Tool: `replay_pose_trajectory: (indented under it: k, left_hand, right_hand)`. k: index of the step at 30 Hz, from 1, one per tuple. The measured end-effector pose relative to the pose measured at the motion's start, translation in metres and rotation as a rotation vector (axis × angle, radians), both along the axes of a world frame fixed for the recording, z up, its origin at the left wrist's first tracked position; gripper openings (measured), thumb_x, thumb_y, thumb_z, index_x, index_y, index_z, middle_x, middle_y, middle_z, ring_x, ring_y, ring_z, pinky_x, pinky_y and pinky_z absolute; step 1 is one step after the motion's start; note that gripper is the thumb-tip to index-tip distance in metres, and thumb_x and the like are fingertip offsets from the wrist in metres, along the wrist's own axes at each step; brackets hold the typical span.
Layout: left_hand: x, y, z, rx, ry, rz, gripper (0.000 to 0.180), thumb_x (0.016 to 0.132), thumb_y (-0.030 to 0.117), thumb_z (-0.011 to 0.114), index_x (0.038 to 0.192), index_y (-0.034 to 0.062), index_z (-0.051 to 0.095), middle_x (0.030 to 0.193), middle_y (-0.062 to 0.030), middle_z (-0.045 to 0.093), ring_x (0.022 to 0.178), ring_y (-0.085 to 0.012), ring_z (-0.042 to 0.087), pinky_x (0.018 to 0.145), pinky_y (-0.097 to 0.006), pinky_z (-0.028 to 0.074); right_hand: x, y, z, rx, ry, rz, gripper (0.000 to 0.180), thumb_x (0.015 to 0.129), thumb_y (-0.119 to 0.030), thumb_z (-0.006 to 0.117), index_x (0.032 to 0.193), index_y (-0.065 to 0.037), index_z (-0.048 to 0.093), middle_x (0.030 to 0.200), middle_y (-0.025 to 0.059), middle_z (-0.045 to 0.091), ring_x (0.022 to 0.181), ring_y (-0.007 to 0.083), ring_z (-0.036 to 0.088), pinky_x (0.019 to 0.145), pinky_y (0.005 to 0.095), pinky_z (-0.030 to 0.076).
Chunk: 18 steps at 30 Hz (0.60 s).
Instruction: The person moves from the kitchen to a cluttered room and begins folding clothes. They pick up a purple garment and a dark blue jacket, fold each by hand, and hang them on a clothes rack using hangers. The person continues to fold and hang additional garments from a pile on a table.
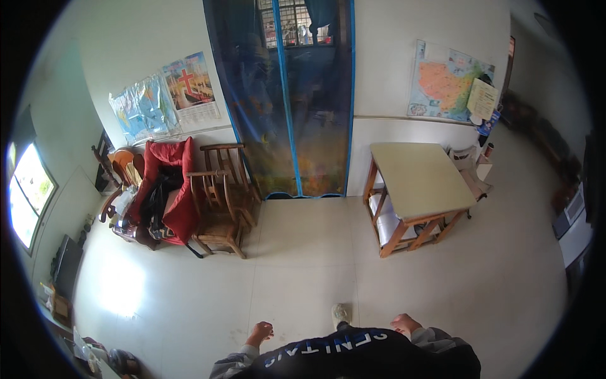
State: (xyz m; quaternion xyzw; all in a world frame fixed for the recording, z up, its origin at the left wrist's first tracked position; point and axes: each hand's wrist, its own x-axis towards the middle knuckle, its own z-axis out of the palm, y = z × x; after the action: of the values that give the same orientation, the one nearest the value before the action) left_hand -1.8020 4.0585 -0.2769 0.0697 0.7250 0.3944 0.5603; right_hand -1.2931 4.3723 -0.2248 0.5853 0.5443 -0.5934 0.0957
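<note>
L hand n R hand look empty, fingers curled but cant tell if fully closed, prob nothing picked up yet, table ahead right, chair ahead left

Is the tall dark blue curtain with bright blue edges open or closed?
Closed: the dark blue curtain has its bright blue inner edges meeting centrally.

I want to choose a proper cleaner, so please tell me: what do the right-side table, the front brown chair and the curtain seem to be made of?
Table: frame probably wood, being brown and square-cut; pale, even top, maybe laminate. Chair: likely varnished wood, brown with slight sheen. Curtain: perhaps sheer fabric or plastic; a window seems visible behind.
</note>
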Motion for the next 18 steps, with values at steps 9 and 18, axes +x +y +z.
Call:
replay_pose_trajectory:
  k: [9,18]
  left_hand:
    - [-0.123,0.115,0.006,-0.209,0.103,-0.005,0.012,0.079,0.02,0.061,0.085,0.0098,0.06,0.084,-0.0089,0.064,0.075,-0.0276,0.064,0.066,-0.042,0.052]
    - [-0.397,0.372,0.048,0.043,0.055,0.374,0.023,0.086,0.021,0.056,0.105,0.0079,0.057,0.09,-0.0088,0.064,0.073,-0.0237,0.064,0.062,-0.037,0.052]
  right_hand:
    - [-0.256,0.336,-0.013,0.175,0.06,0.393,0.024,0.082,-0.023,0.066,0.091,-0.002,0.061,0.075,0.0082,0.062,0.06,0.0171,0.062,0.052,0.031,0.053]
    - [-0.609,0.566,0.074,0.361,0.518,0.292,0.029,0.085,-0.015,0.064,0.108,0.0,0.056,0.085,0.0084,0.066,0.063,0.0131,0.062,0.056,0.0289,0.052]
